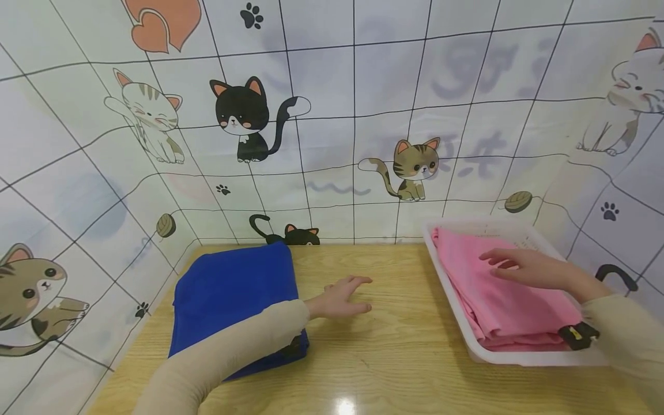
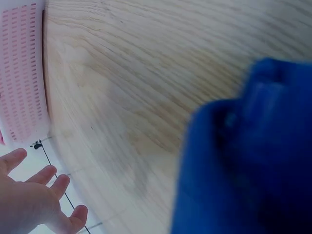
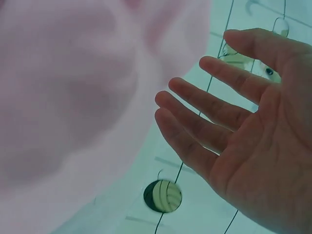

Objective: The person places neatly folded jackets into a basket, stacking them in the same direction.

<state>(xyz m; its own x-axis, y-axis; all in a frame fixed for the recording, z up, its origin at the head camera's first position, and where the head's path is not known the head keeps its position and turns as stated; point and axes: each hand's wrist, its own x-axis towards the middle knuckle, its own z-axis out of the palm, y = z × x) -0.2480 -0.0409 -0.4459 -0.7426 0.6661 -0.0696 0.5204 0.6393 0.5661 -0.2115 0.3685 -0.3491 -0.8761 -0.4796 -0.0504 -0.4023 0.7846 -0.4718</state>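
A folded pink cloth [image 1: 487, 282] lies in the white basket [image 1: 456, 311] at the right. Over that cloth hovers my right hand [image 1: 534, 268], fingers extended and holding nothing; the right wrist view shows the spread fingers of this hand [image 3: 243, 117] beside the pink cloth [image 3: 73, 97]. On the left of the table is a folded blue cloth [image 1: 233, 294]. My left forearm reaches across it, and my left hand [image 1: 339, 298] is above the wood just right of its edge, with fingers loosely spread and nothing in them. Close up, the blue cloth [image 2: 253, 165] fills the right of the left wrist view.
The wooden table [image 1: 384, 346] spans the space between cloth and basket. Behind and at both sides rises a white gridded covering [image 1: 332, 127] printed with cartoon cats. A small black device [image 1: 578, 334] sits under my right wrist, near the basket's front rim.
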